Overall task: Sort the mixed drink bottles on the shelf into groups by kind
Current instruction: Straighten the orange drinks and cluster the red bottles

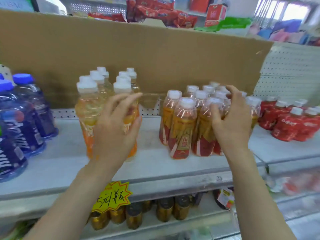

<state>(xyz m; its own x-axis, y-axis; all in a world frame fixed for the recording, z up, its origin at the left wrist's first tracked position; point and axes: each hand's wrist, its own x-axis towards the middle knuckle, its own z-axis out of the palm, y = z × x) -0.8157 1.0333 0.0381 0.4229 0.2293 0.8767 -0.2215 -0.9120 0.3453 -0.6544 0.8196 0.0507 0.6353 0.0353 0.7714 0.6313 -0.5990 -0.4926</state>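
Several tall bottles with orange labels (88, 108) and white caps stand grouped at the middle left of the shelf (152, 163). My left hand (117, 125) is in front of the group's right front bottle, fingers loosely extended, holding nothing that I can see. To the right stands a tight cluster of shorter red-and-gold bottles (181, 129). My right hand (232, 118) arches over the cluster's right side, fingers curled on the caps and thumb against a front bottle's neck. Blue bottles (26, 118) stand at the far left, red-wrapped bottles (290, 123) at the far right.
A cardboard sheet (155, 58) lines the shelf back, with red snack packs (155, 13) above it. A yellow price tag (112, 196) hangs on the shelf edge. Gold-capped cans (164, 210) fill the lower shelf. A bare gap lies between the orange and red-and-gold groups.
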